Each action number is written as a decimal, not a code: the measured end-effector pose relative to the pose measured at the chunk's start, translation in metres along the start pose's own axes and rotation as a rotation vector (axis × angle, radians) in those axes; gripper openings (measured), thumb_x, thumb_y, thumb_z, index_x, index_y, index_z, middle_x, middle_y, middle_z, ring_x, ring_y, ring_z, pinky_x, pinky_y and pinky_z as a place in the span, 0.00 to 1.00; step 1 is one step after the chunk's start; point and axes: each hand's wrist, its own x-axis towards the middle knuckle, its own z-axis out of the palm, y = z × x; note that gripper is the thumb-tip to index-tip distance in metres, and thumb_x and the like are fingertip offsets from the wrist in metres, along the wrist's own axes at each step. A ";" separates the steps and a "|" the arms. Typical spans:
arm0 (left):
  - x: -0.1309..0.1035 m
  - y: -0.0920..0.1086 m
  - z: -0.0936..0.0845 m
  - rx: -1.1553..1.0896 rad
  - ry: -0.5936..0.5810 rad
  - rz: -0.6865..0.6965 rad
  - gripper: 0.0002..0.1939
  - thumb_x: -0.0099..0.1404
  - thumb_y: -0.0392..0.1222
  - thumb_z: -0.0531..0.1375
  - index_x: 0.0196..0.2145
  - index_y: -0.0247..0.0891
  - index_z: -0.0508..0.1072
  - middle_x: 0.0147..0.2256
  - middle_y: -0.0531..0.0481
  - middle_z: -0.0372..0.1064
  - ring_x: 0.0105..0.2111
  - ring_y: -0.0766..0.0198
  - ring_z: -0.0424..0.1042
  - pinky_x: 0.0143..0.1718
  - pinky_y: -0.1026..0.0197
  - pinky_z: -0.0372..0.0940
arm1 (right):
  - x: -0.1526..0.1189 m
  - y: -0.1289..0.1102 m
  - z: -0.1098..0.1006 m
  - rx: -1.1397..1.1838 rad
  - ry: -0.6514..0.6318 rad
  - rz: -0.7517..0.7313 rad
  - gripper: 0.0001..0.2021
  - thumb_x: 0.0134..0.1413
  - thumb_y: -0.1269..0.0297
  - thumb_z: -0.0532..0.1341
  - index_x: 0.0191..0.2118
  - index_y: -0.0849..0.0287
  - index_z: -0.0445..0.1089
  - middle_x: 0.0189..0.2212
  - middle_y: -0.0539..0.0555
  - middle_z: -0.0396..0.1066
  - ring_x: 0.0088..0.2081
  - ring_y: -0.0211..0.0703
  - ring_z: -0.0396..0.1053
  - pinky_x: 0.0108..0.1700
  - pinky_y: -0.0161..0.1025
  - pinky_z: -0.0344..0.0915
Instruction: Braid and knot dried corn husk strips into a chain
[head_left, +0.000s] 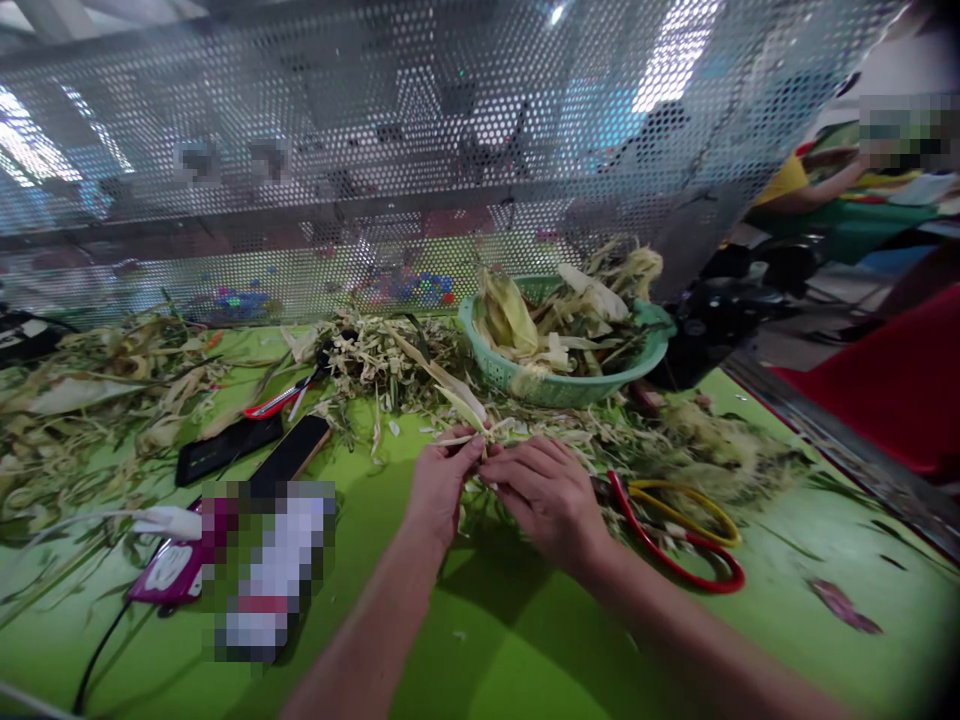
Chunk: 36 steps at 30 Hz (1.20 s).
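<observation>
Close together over the green table (525,640), my two hands pinch pale strips of dried corn husk (466,405). My left hand (444,482) grips the strips from the left, thumb and forefinger closed. Fingers curled, my right hand (551,500) pinches the same piece at its lower end; the fingertips partly hide it. Scissors with one red and one yellow handle (679,535) lie just right of my right hand. Beyond my hands stands a light green plastic basket (559,388) heaped with dried husks (510,315).
Husk scraps (390,360) litter the back and left of the table. On the left lie dark phones (289,455), a red-handled cutter (277,400), a purple power strip (169,570) and a white plug (176,522). A perforated metal screen (420,130) rises behind. A person in yellow (784,185) sits far right.
</observation>
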 end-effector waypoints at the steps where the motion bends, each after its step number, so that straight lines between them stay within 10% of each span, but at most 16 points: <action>1: 0.000 -0.001 0.000 -0.002 0.005 -0.003 0.17 0.44 0.39 0.71 0.32 0.33 0.74 0.28 0.50 0.73 0.29 0.65 0.73 0.34 0.63 0.66 | -0.001 0.000 0.001 0.013 -0.003 -0.002 0.08 0.56 0.73 0.59 0.35 0.55 0.75 0.32 0.51 0.77 0.34 0.43 0.68 0.37 0.42 0.60; 11: 0.001 0.004 -0.001 0.039 -0.039 -0.005 0.13 0.49 0.39 0.68 0.33 0.34 0.72 0.29 0.50 0.73 0.27 0.69 0.70 0.33 0.66 0.64 | 0.005 0.003 -0.010 0.366 -0.053 0.155 0.16 0.59 0.71 0.55 0.50 0.52 0.70 0.46 0.54 0.73 0.47 0.45 0.69 0.49 0.43 0.65; 16: -0.006 0.007 0.002 0.099 -0.092 -0.148 0.13 0.52 0.40 0.67 0.34 0.36 0.70 0.27 0.52 0.70 0.23 0.70 0.69 0.26 0.67 0.62 | 0.004 0.020 -0.006 0.381 0.022 0.449 0.08 0.57 0.68 0.59 0.43 0.55 0.72 0.39 0.54 0.74 0.38 0.44 0.72 0.42 0.41 0.68; 36: -0.009 0.007 0.003 0.154 -0.162 -0.086 0.13 0.54 0.34 0.60 0.40 0.37 0.69 0.33 0.50 0.71 0.30 0.68 0.71 0.35 0.65 0.65 | 0.004 0.033 0.002 0.577 -0.030 0.687 0.11 0.49 0.55 0.65 0.32 0.59 0.73 0.28 0.51 0.70 0.31 0.41 0.67 0.36 0.39 0.64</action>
